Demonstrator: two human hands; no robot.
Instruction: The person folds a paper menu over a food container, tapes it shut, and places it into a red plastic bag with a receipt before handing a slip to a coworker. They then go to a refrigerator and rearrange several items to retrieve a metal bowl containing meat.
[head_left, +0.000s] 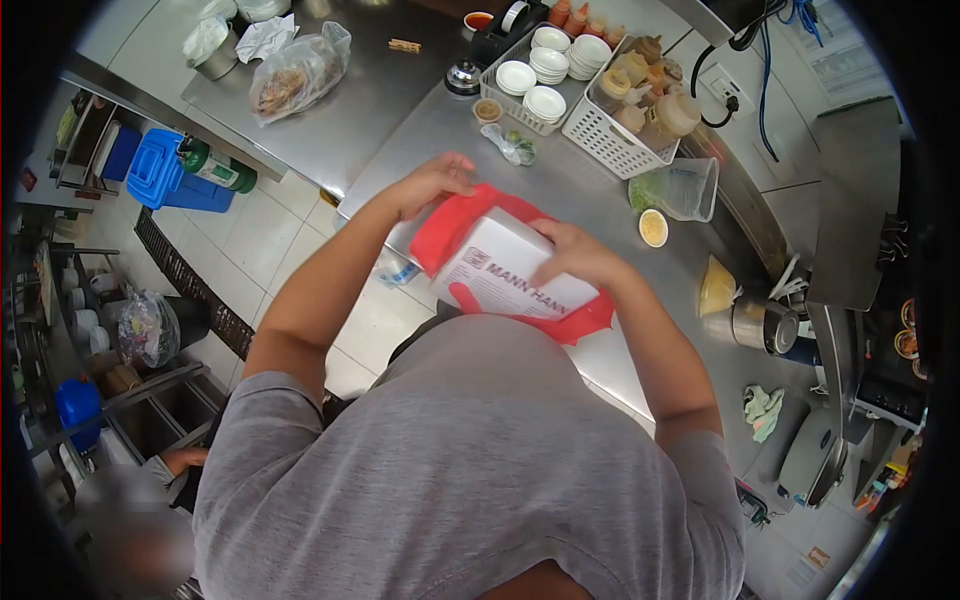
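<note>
A white takeaway box (515, 262) printed "MANN HANN" sits partly inside a red plastic bag (440, 238), just in front of my torso at the counter edge. At the bag's upper left edge, the curled fingers of my left hand (437, 186) hold the red plastic. My right hand (582, 256) is closed over the box's right side, with its fingers lying across the white face; motion blurs it slightly. Red plastic shows around the box on several sides. The box's underside and contents are hidden.
On the steel counter stand a white basket of small dishes (545, 103), a basket of squeeze bottles (612, 141), a clear container (690, 190) and a sauce cup (653, 228). A plastic bag (300, 80) lies at upper left. Another person (140, 530) is at lower left.
</note>
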